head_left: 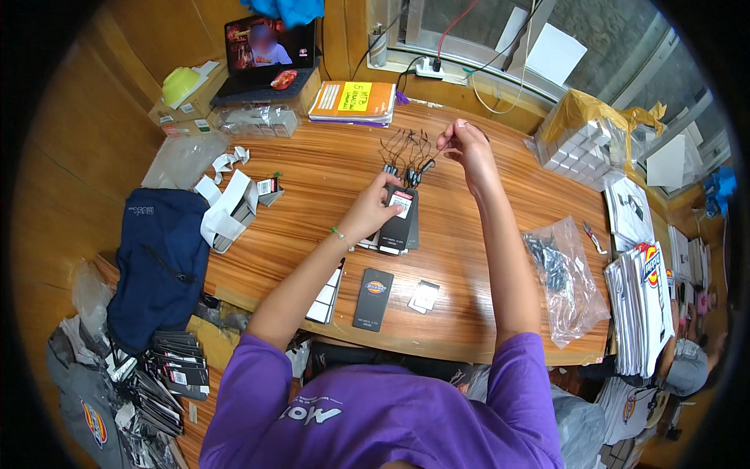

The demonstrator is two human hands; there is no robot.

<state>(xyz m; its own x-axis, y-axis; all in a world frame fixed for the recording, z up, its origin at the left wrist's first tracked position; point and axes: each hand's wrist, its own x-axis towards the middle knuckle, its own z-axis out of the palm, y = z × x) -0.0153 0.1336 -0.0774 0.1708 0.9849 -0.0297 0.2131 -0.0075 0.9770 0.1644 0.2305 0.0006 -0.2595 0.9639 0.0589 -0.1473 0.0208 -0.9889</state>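
Note:
My left hand (373,211) rests on a stack of dark grey hang tags (397,233), thumb and fingers closed over its upper part. A white sticker and a red strip show on the top tag. Black tag strings (406,148) with small dark fasteners spread out beyond the stack. My right hand (471,150), raised to the right of them, pinches a thin black string between closed fingers. Nearer to me lies a single dark tag (373,300), between white-faced tags (326,298) partly under my left forearm and a few small white stickers (423,296).
At the right, a clear plastic bag (564,273) holds more black strings, near small pliers (594,237). Paper stacks (637,313) line the right edge. A navy bag (160,262) lies at the left edge. Toward the back are notebooks (353,102), a laptop (269,51) and wrapped boxes (578,144).

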